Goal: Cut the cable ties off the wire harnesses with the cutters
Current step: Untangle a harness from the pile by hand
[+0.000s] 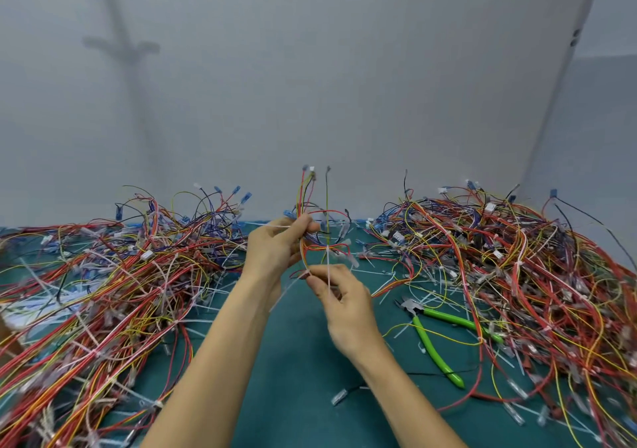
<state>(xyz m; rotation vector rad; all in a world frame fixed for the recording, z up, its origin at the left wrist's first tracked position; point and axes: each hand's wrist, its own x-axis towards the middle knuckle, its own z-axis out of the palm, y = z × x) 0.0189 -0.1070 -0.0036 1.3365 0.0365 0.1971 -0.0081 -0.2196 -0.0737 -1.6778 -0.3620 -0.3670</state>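
Head view: left hand (277, 246) grips a small wire harness (310, 206) upright above the green mat (293, 378). The right hand (344, 304) pinches a white cable tie (328, 270) at its lower loop. Cutters (429, 330) lie unheld on the mat, to the right. The tie is probably being pulled free, though whether it is severed can't be told. The next move needs the right hand emptied to reach the cutters.

No text, label, brand, number or sign can be read. The white connectors (146, 255) among the wire harnesses (517, 275) on the table (293, 396) are too small and blurred to show any print, and the green-handled cutters (412, 308) show no legible mark.
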